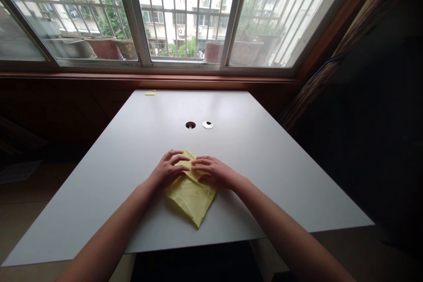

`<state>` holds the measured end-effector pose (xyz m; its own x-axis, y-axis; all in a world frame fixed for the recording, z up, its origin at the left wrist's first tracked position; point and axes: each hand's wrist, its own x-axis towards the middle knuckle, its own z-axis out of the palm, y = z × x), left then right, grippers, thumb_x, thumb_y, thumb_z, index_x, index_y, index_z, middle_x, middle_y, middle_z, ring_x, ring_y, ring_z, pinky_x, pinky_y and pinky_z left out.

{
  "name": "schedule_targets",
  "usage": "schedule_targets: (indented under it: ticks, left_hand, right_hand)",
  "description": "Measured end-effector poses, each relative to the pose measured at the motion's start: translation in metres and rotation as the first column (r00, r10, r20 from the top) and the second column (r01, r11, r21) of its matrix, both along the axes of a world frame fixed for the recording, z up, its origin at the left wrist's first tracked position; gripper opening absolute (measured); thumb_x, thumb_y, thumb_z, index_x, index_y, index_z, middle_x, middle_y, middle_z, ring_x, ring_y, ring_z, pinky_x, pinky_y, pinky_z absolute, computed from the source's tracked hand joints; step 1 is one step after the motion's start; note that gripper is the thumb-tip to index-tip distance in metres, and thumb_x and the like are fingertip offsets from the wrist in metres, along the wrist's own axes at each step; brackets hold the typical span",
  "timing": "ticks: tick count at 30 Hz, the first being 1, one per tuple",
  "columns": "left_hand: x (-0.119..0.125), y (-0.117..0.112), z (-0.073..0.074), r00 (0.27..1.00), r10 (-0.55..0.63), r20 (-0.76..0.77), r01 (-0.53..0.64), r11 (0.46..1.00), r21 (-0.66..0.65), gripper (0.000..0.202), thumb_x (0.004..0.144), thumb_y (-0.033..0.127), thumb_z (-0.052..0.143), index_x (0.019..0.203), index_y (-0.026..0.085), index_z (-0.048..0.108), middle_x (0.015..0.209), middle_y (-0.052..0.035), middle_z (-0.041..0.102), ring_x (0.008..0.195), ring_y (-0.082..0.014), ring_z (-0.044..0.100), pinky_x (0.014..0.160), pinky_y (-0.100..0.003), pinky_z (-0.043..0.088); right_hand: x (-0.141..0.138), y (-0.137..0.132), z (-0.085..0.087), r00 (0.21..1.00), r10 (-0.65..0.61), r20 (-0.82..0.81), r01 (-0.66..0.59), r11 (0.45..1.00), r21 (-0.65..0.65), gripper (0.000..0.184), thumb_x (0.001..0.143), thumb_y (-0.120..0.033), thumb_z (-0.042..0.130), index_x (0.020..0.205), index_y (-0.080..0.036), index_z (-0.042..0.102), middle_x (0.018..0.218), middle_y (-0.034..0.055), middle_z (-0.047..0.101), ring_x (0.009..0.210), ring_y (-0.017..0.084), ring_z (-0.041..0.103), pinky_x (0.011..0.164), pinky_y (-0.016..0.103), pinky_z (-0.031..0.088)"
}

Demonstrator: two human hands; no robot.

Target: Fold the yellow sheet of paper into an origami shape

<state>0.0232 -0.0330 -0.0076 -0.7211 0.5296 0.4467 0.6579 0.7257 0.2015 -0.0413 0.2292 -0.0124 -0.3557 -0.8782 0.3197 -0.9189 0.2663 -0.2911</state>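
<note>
A folded sheet of yellow paper (191, 198) lies on the white table near its front edge, one pointed corner toward me. Several creases and folded layers show in it, and its near left edge casts a shadow on the tabletop. My left hand (169, 169) grips the paper's upper left side, its fingers curved over it. From the other side my right hand (211, 169) grips the upper right part, with fingers reaching toward the left hand. The fingertips of both hands almost meet over the paper's middle. The hands partly cover its upper half.
The white table (264, 154) has a round cable hole (191, 125) with a silver ring cover (208, 125) beside it. A small yellow strip (150, 93) lies at the far left edge. Beyond stand a barred window (185, 13) and flowerpots (104, 47). A curtain (317, 79) hangs at right.
</note>
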Motion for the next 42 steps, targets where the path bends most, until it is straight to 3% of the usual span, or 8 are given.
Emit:
schedule_targets:
  ticks: [5, 8, 11, 17, 25, 29, 34, 42]
  left_hand:
    - [0.009, 0.004, 0.008, 0.983, 0.176, -0.049, -0.174, 0.984, 0.045, 0.026, 0.092, 0.020, 0.057, 0.115, 0.028, 0.065, 0.126, -0.0065, 0.060, 0.127, -0.0253, 0.047, 0.113, -0.053, 0.035]
    - [0.015, 0.005, 0.007, 0.987, 0.158, 0.023, -0.159, 0.984, 0.079, 0.024, 0.093, 0.028, 0.058, 0.115, 0.024, 0.064, 0.119, -0.0081, 0.062, 0.119, -0.0241, 0.053, 0.104, -0.044, 0.046]
    - [0.018, 0.007, 0.000, 0.990, 0.101, 0.103, -0.107, 0.993, 0.055, 0.034, 0.090, 0.040, 0.061, 0.120, 0.024, 0.061, 0.121, -0.0094, 0.062, 0.117, -0.0256, 0.055, 0.100, -0.043, 0.049]
    - [0.016, 0.016, -0.005, 0.981, 0.150, 0.123, -0.153, 0.988, 0.016, 0.042, 0.089, 0.046, 0.061, 0.125, 0.025, 0.060, 0.126, -0.0100, 0.061, 0.118, -0.0274, 0.055, 0.102, -0.045, 0.048]
    - [0.018, 0.018, -0.013, 0.978, 0.164, 0.130, -0.158, 0.986, -0.056, 0.061, 0.089, 0.055, 0.058, 0.138, 0.020, 0.049, 0.140, -0.0128, 0.054, 0.131, -0.0297, 0.048, 0.113, -0.052, 0.036]
    - [0.018, 0.016, -0.014, 0.984, 0.153, 0.093, -0.146, 0.986, -0.076, 0.051, 0.091, 0.052, 0.055, 0.132, 0.021, 0.055, 0.134, -0.0105, 0.060, 0.132, -0.0289, 0.049, 0.115, -0.053, 0.033]
    - [0.017, 0.017, -0.013, 0.984, 0.154, 0.089, -0.151, 0.988, -0.039, 0.042, 0.091, 0.047, 0.058, 0.125, 0.022, 0.061, 0.130, -0.0081, 0.062, 0.126, -0.0259, 0.054, 0.107, -0.044, 0.046]
    - [0.017, 0.025, -0.010, 0.980, 0.187, 0.072, -0.188, 0.982, 0.018, 0.027, 0.091, 0.038, 0.062, 0.115, 0.026, 0.067, 0.118, -0.0046, 0.068, 0.114, -0.0243, 0.059, 0.097, -0.042, 0.051]
  right_hand:
    - [0.009, 0.004, 0.000, 0.966, -0.236, -0.109, 0.244, 0.967, 0.069, 0.047, 0.086, -0.054, 0.065, 0.127, -0.030, 0.063, 0.126, 0.0092, 0.063, 0.108, 0.027, 0.055, 0.090, 0.042, 0.046]
    - [0.017, 0.007, 0.003, 0.934, -0.328, -0.139, 0.341, 0.937, 0.080, 0.052, 0.086, -0.059, 0.060, 0.129, -0.029, 0.062, 0.120, 0.0115, 0.064, 0.103, 0.029, 0.052, 0.088, 0.043, 0.044]
    - [0.020, 0.009, 0.003, 0.919, -0.370, -0.135, 0.382, 0.921, 0.073, 0.056, 0.086, -0.061, 0.059, 0.132, -0.030, 0.059, 0.116, 0.0114, 0.063, 0.104, 0.030, 0.050, 0.090, 0.046, 0.042]
    - [0.014, 0.005, -0.002, 0.965, -0.254, -0.071, 0.256, 0.966, 0.025, 0.053, 0.087, -0.055, 0.063, 0.134, -0.031, 0.058, 0.131, 0.0077, 0.059, 0.120, 0.030, 0.046, 0.099, 0.045, 0.043]
    - [0.012, 0.004, 0.000, 0.961, -0.257, -0.104, 0.264, 0.963, 0.056, 0.046, 0.089, -0.054, 0.061, 0.128, -0.029, 0.062, 0.126, 0.0081, 0.064, 0.110, 0.027, 0.055, 0.096, 0.044, 0.043]
    - [0.010, 0.006, 0.005, 0.961, -0.247, -0.127, 0.259, 0.962, 0.083, 0.047, 0.088, -0.057, 0.061, 0.123, -0.027, 0.066, 0.120, 0.0097, 0.066, 0.105, 0.026, 0.056, 0.092, 0.042, 0.043]
    - [0.009, 0.002, 0.002, 0.975, -0.200, -0.096, 0.202, 0.979, 0.017, 0.051, 0.084, -0.056, 0.065, 0.128, -0.029, 0.063, 0.122, 0.0089, 0.064, 0.106, 0.025, 0.054, 0.092, 0.042, 0.047]
    - [0.006, -0.002, -0.011, 0.977, -0.204, -0.055, 0.199, 0.976, -0.086, 0.032, 0.088, -0.046, 0.065, 0.117, -0.033, 0.070, 0.116, 0.0047, 0.066, 0.098, 0.023, 0.054, 0.092, 0.040, 0.049]
